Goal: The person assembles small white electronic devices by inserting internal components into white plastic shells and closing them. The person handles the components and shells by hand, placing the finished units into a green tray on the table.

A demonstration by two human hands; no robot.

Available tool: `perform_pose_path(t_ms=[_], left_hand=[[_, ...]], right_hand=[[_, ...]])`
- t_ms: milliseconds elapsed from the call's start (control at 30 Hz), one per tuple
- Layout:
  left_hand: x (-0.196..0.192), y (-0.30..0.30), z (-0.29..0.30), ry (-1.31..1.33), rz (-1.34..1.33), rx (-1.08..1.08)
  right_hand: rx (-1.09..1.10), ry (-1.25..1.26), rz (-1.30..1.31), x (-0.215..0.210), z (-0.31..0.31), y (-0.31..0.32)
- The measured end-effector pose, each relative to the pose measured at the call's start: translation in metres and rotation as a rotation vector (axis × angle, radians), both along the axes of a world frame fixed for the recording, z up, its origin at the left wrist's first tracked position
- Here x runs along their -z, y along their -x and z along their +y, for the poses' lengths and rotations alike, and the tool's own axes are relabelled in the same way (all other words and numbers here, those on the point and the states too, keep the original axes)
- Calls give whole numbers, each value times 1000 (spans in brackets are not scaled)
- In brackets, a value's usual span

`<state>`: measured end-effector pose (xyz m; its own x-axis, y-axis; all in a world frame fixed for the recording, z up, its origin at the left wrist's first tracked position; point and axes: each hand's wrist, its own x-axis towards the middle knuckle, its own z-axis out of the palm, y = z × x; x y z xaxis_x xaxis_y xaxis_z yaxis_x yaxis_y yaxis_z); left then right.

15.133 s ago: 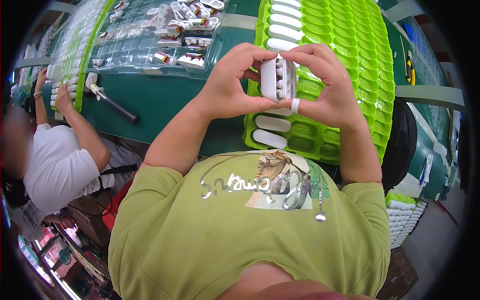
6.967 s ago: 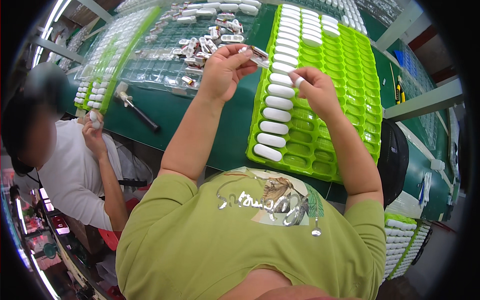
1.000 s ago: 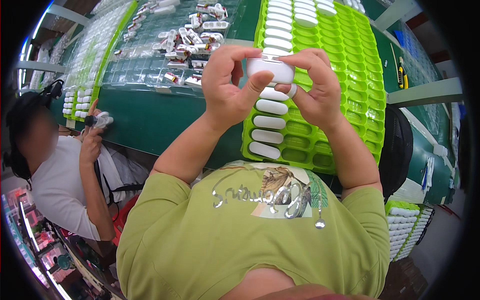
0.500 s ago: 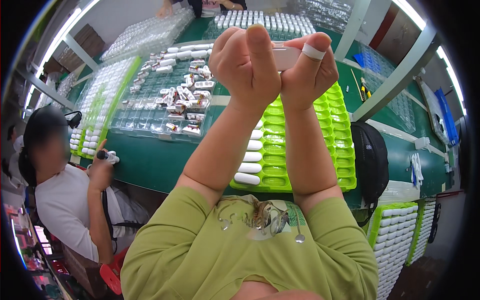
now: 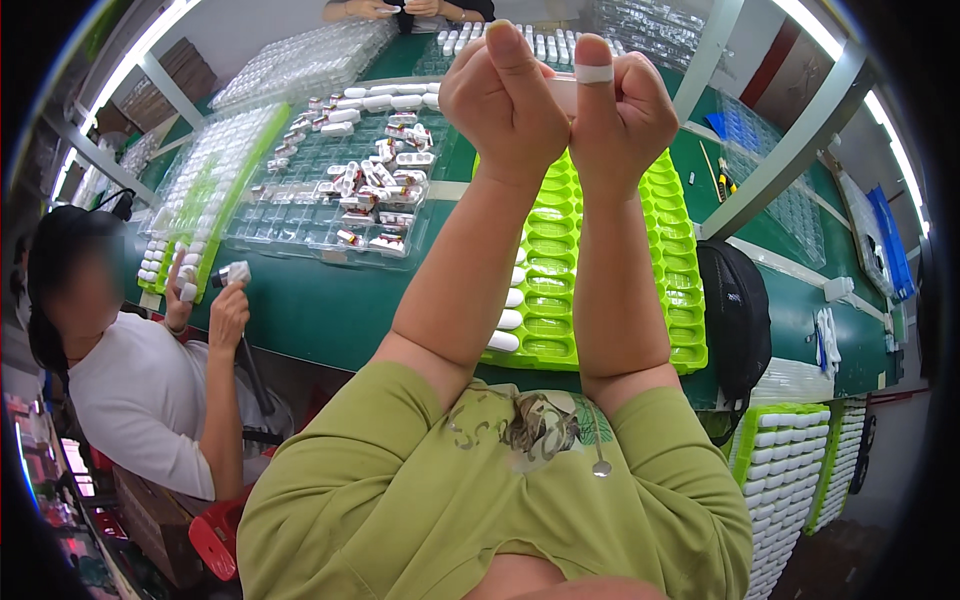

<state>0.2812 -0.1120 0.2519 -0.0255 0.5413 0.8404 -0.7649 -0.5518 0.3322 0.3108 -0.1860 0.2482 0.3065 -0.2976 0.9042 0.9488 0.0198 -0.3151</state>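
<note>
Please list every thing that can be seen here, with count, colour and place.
White case: one, pressed between both hands, raised.
Green tray: one, on the table under the arms, a few white cases at its left edge.
Clear tray: one, left of the green tray, holding small parts.
Table: one, dark green.
Black bag: one, right of the green tray.
Stacked trays: green, with white cases, lower right.
Co-worker: one, white shirt, far left.
Left hand: closed on the case.
Right hand: closed on the case, white band on a finger.
</note>
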Motion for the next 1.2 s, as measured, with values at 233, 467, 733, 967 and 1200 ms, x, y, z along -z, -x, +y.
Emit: perform_pose_path(t_ms=[233,467,733,967,1200], left_hand=[[8,1,4,-184,-16,-39],[35,33,10,-13,211,125],[43,57,28,485,657,963],[75,70,51,532,759,1102],[92,85,48,336,974,871]], right_hand=[[-4,-64,124,8,1,4],[152,24,-91,21,-13,0],[168,126,-280,40,-4,7],[-484,-4,380,77,-3,40],[-920,279,962,96,-37,40]])
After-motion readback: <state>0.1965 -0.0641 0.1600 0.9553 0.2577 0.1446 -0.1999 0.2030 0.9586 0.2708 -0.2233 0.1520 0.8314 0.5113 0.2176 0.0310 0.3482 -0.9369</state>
